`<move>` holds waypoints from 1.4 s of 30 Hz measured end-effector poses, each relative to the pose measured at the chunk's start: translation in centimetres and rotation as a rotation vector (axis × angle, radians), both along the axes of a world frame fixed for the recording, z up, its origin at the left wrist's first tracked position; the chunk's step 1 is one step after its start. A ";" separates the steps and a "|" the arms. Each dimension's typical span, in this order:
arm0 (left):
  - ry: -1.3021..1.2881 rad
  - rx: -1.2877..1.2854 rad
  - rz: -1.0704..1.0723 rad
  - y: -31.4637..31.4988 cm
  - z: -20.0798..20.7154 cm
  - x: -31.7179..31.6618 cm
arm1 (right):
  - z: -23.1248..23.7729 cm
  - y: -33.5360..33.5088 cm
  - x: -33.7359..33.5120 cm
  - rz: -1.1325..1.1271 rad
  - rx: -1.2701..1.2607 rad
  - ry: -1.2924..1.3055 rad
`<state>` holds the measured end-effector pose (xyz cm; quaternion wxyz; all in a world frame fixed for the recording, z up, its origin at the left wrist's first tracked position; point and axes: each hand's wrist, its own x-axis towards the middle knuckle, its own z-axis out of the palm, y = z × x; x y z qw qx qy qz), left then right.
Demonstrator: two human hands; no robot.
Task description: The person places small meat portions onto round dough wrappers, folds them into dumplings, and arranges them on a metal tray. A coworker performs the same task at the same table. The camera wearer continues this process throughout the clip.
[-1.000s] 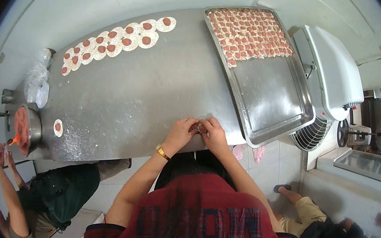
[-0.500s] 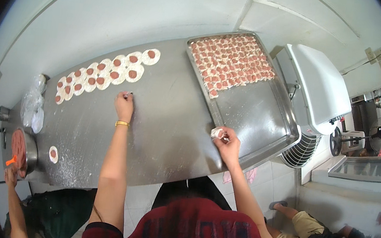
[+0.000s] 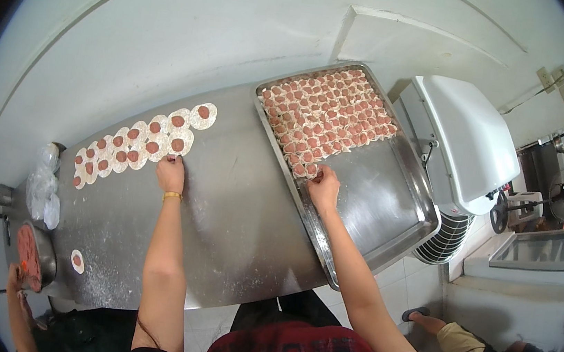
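Observation:
My left hand is closed, fingertips pinched at the near edge of a round dough wrapper topped with a dab of pink filling. This wrapper sits at the right end of a double row of overlapping filled wrappers. Over at the metal tray, the fingers of my right hand close around the side of a small open-topped dumpling. That dumpling rests at the near left of the tray's packed dumplings, beside another one.
A lone filled wrapper lies at the table's near left. Beyond it a co-worker's hand is at a bowl of pink filling. Plastic bags lie by the wall. A white machine stands right of the tray.
My right hand has carried the dumpling from the tray's near left edge up to the packed rows. My left hand has moved to the end wrapper. The view has shifted slightly.

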<state>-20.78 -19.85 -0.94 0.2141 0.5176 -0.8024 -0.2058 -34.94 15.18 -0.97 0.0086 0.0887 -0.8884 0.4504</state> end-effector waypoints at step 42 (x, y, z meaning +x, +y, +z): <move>0.394 0.546 -0.217 17.0 1.8 15.8 | 0.2 -7.8 16.4 0.630 0.104 0.230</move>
